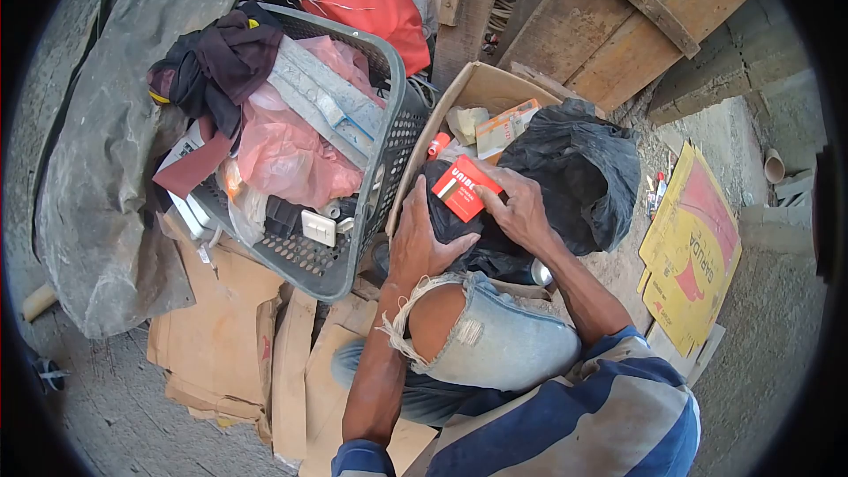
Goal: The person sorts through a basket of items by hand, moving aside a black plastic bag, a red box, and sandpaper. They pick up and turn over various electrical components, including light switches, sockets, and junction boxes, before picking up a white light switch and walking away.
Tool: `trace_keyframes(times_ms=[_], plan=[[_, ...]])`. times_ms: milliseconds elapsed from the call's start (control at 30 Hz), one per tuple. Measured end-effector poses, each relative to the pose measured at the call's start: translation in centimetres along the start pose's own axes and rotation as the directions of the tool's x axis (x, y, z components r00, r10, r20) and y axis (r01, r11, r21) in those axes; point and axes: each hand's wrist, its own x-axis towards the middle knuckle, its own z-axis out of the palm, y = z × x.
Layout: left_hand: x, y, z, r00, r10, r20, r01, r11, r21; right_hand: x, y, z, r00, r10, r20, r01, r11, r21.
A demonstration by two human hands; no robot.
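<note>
A small red box point(465, 187) with white lettering starting "UNIB" is pinched in my right hand point(517, 210), its face turned up. Just left of it, my left hand point(417, 243) is wrapped round a dark bundle point(448, 216) that looks like black plastic, thumb across its near side. Both hands are over an open cardboard box point(422, 146). Inside it lie a crumpled black plastic bag point(579, 177), an orange-and-white packet point(506, 128), a pale block point(467, 124) and a red cylindrical item point(438, 145). The contents under the bag are hidden.
A grey plastic basket point(393, 124) at the left holds pink plastic bags, dark cloth and a white switch plate point(318, 228). Wooden boards point(618, 26) stand behind. Flattened cardboard point(216, 327) lies at lower left, and a yellow carton sheet point(693, 252) at right.
</note>
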Motion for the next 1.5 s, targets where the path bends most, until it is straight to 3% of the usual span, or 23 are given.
trace_keyframes(times_ms=[100, 167, 200, 300, 433, 500, 567, 633, 700, 767, 800, 833, 900, 967, 1033, 1067, 1100, 1167, 1233, 1300, 1367, 1400, 1500], plan=[[0.1, 0.0, -0.5, 0.994, 0.006, 0.108, -0.014, 0.997, 0.07, 3.1, 0.6, -1.3, 0.966, 0.133, -0.223, -0.143, 0.989, -0.028], [0.4, -0.3, -0.5, 0.911, -0.101, 0.401, 0.01, 0.975, 0.223, 5.5, 3.1, -1.1, 0.942, 0.023, -0.335, -0.05, 0.996, -0.07], [0.3, -0.9, -0.1, 0.924, -0.067, 0.377, 0.011, 0.989, 0.15, 6.6, 4.3, -0.9, 0.941, 0.025, -0.338, -0.052, 0.996, -0.071], [0.3, -1.6, 0.2, 0.892, -0.105, 0.44, 0.007, 0.975, 0.221, 8.7, 8.0, 0.9, 0.953, 0.045, -0.299, -0.099, 0.981, -0.167], [0.5, -0.7, -1.7, 0.893, -0.085, 0.441, 0.033, 0.992, 0.123, 9.0, 11.4, 3.4, 0.981, 0.166, -0.103, -0.183, 0.965, -0.187], [0.4, 0.0, -4.5, 0.873, -0.069, 0.484, 0.244, 0.92, -0.308, 8.6, 12.4, 4.5, 0.975, 0.212, -0.072, -0.223, 0.911, -0.348], [-0.6, 0.3, -6.7, 0.869, -0.083, 0.488, 0.282, 0.894, -0.348, 7.5, 7.1, 2.8, 0.971, 0.216, -0.103, -0.238, 0.921, -0.309], [-1.8, -0.1, -8.2, 0.822, -0.055, 0.567, 0.33, 0.857, -0.397, 5.9, 3.2, 1.6, 0.964, 0.179, 0.196, -0.186, 0.982, 0.016], [-2.9, -0.9, -8.4, 0.833, -0.057, 0.551, 0.346, 0.831, -0.436, 2.6, 2.4, 2.4, 0.873, 0.018, 0.487, -0.093, 0.987, 0.131], [-4.0, -1.9, -8.7, 0.842, -0.029, 0.538, 0.363, 0.77, -0.526, -0.7, 1.5, 2.6, 0.865, -0.041, 0.5, 0.024, 0.999, 0.04], [-4.3, -1.3, -9.1, 0.843, -0.042, 0.536, 0.402, 0.711, -0.576, -1.3, 1.2, 2.3, 0.854, -0.036, 0.519, 0.009, 0.998, 0.054], [-4.5, -1.9, -9.0, 0.843, -0.04, 0.537, 0.403, 0.709, -0.578, -2.0, 1.1, 2.0, 0.853, -0.034, 0.521, 0.008, 0.999, 0.052], [-5.0, -2.7, -9.0, 0.9, 0.097, 0.425, 0.215, 0.75, -0.625, -3.3, 0.9, 1.7, 0.815, -0.071, 0.575, 0.013, 0.994, 0.104], [-5.1, -1.9, -9.0, 0.895, 0.067, 0.441, 0.286, 0.672, -0.683, -3.9, 0.3, 1.4, 0.814, -0.125, 0.567, 0.072, 0.991, 0.116], [-4.4, -0.2, -8.8, 0.953, 0.087, 0.291, 0.155, 0.685, -0.712, -4.0, -0.1, 1.6, 0.89, -0.106, 0.444, 0.06, 0.991, 0.116], [-4.0, 0.2, -8.8, 0.954, 0.082, 0.288, 0.156, 0.685, -0.711, -3.4, -0.5, 1.5, 0.931, -0.012, 0.365, -0.032, 0.993, 0.115], [-3.6, 0.4, -8.8, 0.974, 0.025, 0.224, 0.141, 0.706, -0.694, -2.5, -0.4, 1.4, 0.929, -0.018, 0.368, -0.029, 0.992, 0.119], [-2.3, 1.1, -8.7, 0.987, -0.032, 0.157, 0.13, 0.729, -0.672, 0.0, 0.1, 1.2, 1.0, 0.024, -0.006, -0.023, 0.993, 0.114], [-1.2, 1.9, -8.4, 0.992, -0.127, 0.01, 0.088, 0.626, -0.775, 2.4, 0.0, 0.8, 0.984, 0.001, -0.178, 0.013, 0.997, 0.078], [-1.2, 1.9, -8.7, 0.981, -0.192, 0.014, 0.118, 0.545, -0.83, 3.1, 1.5, 1.1, 0.98, 0.066, -0.19, -0.05, 0.995, 0.087], [-1.2, 1.1, -8.7, 0.982, -0.187, -0.038, 0.049, 0.44, -0.896, 3.4, 1.8, 1.0, 0.979, 0.132, -0.156, -0.129, 0.991, 0.025], [-1.4, 1.2, -8.4, 0.981, -0.171, -0.095, -0.012, 0.431, -0.902, 3.0, 1.8, 0.9, 0.98, 0.132, -0.152, -0.13, 0.991, 0.023], [-2.6, 1.8, -8.8, 0.989, -0.143, -0.046, 0.007, 0.351, -0.936, 1.0, 1.7, 0.6, 0.995, 0.066, -0.074, -0.053, 0.983, 0.177]])
